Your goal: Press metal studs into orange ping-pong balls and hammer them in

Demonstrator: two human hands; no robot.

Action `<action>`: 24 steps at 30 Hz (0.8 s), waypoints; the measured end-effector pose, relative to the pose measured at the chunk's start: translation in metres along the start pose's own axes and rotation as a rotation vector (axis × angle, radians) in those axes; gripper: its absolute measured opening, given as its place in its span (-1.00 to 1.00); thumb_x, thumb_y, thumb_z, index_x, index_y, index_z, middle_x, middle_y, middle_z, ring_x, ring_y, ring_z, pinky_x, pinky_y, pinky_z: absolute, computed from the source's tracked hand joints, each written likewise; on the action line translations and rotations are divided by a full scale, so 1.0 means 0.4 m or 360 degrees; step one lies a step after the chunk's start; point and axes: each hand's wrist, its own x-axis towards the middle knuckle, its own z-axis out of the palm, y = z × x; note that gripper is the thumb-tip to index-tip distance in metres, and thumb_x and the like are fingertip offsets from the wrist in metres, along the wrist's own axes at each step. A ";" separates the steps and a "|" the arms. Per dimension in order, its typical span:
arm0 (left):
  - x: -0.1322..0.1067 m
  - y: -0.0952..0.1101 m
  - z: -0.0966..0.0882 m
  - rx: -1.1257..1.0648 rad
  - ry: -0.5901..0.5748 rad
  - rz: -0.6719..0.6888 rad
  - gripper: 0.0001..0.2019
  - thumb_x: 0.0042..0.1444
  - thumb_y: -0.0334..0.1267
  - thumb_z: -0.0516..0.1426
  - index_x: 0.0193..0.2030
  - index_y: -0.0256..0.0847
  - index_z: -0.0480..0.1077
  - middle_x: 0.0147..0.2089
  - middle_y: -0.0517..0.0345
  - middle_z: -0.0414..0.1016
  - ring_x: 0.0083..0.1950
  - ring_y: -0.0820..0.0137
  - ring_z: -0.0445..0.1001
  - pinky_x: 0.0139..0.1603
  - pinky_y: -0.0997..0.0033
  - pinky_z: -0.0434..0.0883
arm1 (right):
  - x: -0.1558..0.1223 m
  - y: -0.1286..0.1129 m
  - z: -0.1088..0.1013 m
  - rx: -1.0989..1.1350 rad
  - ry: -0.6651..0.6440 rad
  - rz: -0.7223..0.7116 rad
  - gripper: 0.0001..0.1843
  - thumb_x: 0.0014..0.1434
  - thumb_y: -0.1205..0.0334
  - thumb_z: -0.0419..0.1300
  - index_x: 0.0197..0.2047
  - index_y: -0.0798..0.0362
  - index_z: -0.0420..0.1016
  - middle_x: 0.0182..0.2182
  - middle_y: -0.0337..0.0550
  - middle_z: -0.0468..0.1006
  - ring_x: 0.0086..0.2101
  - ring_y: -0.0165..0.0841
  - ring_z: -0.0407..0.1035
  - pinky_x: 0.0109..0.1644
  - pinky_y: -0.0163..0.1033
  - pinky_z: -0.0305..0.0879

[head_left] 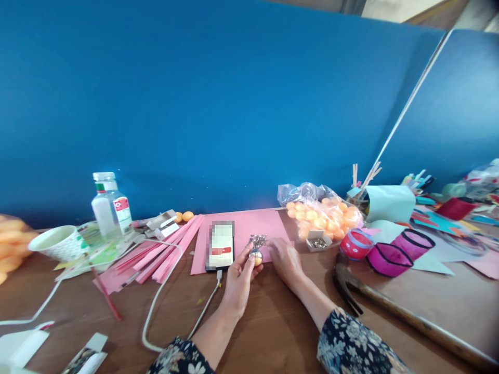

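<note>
My left hand [240,278] holds a small orange ball [258,261] between thumb and fingers, and part of the ball is covered in shiny metal. Just beyond it, a heap of small silvery metal pieces, like thumbtacks [258,240], lies on a pink sheet [268,221]. To the right of that heap, my right hand [286,261] rests low over the sheet, its fingers bunched and pointing at the pieces. Whatever its fingertips hold is too small to make out. A phone [220,246] with a white cable lies left of my left hand.
At right are a bag of orange balls [319,215], a small box of metal pieces [318,242], a red cup [356,244], magenta rings [390,258] and a hammer [405,306]. At left are pink strips [167,254], a bottle [112,205] and a bowl [58,244]. A blue partition [234,104] stands behind.
</note>
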 end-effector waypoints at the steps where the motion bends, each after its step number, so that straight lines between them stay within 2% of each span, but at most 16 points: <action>1: 0.000 0.001 0.000 0.0009 0.0003 0.0004 -0.60 0.00 -0.21 0.16 0.03 -0.08 0.35 -0.05 0.09 0.44 -0.13 0.44 0.40 -0.08 0.35 0.41 | 0.000 0.000 0.000 -0.0005 -0.0003 -0.0002 -0.77 0.12 0.36 -0.03 -0.26 0.00 0.43 -0.28 -0.18 0.51 -0.24 -0.35 0.34 -0.21 -0.34 0.16; 9: -0.002 0.003 -0.001 0.0048 -0.0033 0.0011 -0.57 0.01 -0.22 0.16 0.07 -0.09 0.32 -0.11 0.10 0.44 -0.13 0.44 0.39 -0.08 0.36 0.41 | 0.000 0.002 0.001 0.0015 -0.0006 -0.0012 -0.77 0.13 0.35 -0.03 -0.25 0.01 0.42 -0.27 -0.19 0.50 -0.24 -0.35 0.34 -0.20 -0.34 0.16; 20: -0.004 0.007 0.004 -0.0007 0.0015 0.0004 -0.59 -0.03 -0.22 0.19 0.02 -0.07 0.36 0.00 0.09 0.41 -0.13 0.42 0.41 -0.12 0.36 0.43 | 0.000 -0.006 -0.006 0.0011 -0.0017 -0.0010 -0.77 0.13 0.36 -0.03 -0.25 0.01 0.43 -0.27 -0.18 0.50 -0.23 -0.35 0.34 -0.19 -0.34 0.17; 24: -0.004 0.007 0.003 -0.0081 0.0052 -0.0021 -0.60 -0.03 -0.19 0.18 0.01 -0.10 0.38 -0.08 0.07 0.46 -0.17 0.42 0.43 -0.14 0.36 0.44 | 0.000 -0.004 -0.004 -0.0009 -0.0022 0.0001 -0.78 0.11 0.37 -0.02 -0.25 0.01 0.43 -0.26 -0.18 0.50 -0.23 -0.34 0.34 -0.20 -0.33 0.17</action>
